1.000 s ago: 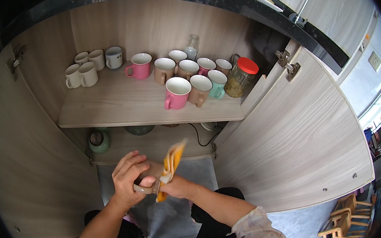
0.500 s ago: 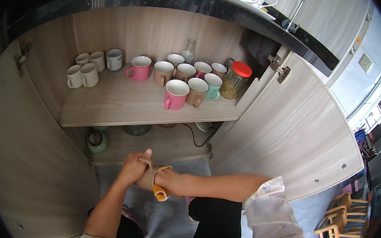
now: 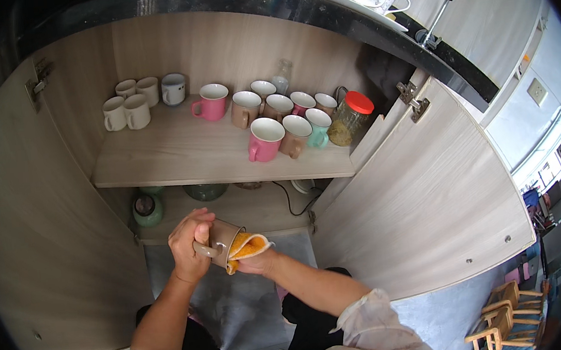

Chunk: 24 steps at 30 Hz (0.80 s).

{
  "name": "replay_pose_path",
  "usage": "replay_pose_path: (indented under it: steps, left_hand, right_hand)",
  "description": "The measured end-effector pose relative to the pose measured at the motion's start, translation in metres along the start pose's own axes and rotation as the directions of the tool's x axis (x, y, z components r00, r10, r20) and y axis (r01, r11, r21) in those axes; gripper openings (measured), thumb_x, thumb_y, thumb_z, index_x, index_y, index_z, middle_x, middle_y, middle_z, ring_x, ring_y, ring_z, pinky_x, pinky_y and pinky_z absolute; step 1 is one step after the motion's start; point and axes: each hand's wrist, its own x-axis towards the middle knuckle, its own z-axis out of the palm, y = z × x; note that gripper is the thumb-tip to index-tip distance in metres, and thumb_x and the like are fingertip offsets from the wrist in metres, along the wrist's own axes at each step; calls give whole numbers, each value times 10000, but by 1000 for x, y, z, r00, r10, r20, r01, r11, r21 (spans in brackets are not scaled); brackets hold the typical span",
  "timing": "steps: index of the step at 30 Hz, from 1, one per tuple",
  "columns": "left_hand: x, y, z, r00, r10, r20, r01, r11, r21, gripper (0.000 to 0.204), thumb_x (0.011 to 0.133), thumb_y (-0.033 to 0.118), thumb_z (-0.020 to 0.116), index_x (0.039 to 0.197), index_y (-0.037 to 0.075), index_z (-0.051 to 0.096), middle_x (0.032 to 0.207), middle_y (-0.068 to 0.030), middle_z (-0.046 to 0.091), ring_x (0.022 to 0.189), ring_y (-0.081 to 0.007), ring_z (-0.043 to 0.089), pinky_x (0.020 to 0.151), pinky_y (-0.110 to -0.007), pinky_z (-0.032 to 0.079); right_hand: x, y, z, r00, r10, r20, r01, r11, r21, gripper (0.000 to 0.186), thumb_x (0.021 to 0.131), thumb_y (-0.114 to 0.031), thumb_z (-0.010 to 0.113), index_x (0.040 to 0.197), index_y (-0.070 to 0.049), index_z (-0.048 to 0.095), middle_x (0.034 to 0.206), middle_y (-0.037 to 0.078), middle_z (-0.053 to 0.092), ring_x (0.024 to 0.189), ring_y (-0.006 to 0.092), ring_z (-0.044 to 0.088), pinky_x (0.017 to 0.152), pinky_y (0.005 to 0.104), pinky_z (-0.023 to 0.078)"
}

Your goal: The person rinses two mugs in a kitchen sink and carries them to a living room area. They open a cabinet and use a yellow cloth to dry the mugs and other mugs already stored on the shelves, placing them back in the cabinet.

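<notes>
A brown mug [image 3: 221,238] is held tilted on its side in front of the open cupboard, its mouth facing right. My left hand [image 3: 190,242] is wrapped round the mug's base end, with the handle next to the thumb. An orange cloth with a pale edge [image 3: 250,246] pokes out of the mug's mouth. At that end my right hand [image 3: 259,262] grips the cloth; its fingers are partly hidden behind it. On the shelf [image 3: 169,152] above stand pink mugs [image 3: 266,141], brown mugs [image 3: 295,136] and a mint mug [image 3: 319,128].
Several white mugs [image 3: 138,113] stand at the shelf's left, and a red-lidded glass jar [image 3: 350,120] at its right. Below are a green jar [image 3: 147,211] and a black cable [image 3: 290,201]. Both doors, left [image 3: 32,221] and right [image 3: 426,194], stand wide. Wooden stools [image 3: 498,323] are at lower right.
The mug has turned so that its side and handle show more. My right hand has drawn back from the mug's mouth, and more of the orange cloth shows outside.
</notes>
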Motion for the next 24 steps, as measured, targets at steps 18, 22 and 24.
replay_pose_path:
  steps: [18, 22, 24]
  left_hand:
    - [-13, -22, 13, 809, -554, 198, 541, 833, 120, 420, 882, 346, 488, 698, -21, 580, 590, -171, 549, 549, -277, 544, 542, -361, 425]
    - [-11, -16, 7, 912, -411, 5, 410, 911, 42, 392, 893, 336, 475, 759, -11, 599, 623, -137, 590, 577, -204, 577, 551, -321, 444]
    - [-6, -11, 9, 939, -341, -36, 342, 939, 21, 354, 898, 299, 475, 785, -14, 597, 664, -118, 605, 597, -183, 580, 564, -297, 451]
  right_hand:
    - [-3, -14, -11, 932, 362, 10, -204, 547, -812, 290, 782, 2, 427, 1062, -13, 503, 946, 131, 579, 858, 243, 579, 736, 373, 468]
    - [0, 4, -28, 965, 262, 19, -257, 927, 274, 297, 764, 6, 444, 1054, -11, 506, 923, 68, 565, 831, 177, 562, 725, 312, 474]
    - [-1, 19, -34, 995, 78, -67, -40, 893, 448, 303, 753, 5, 446, 1048, -13, 514, 911, 70, 568, 823, 173, 562, 727, 301, 470]
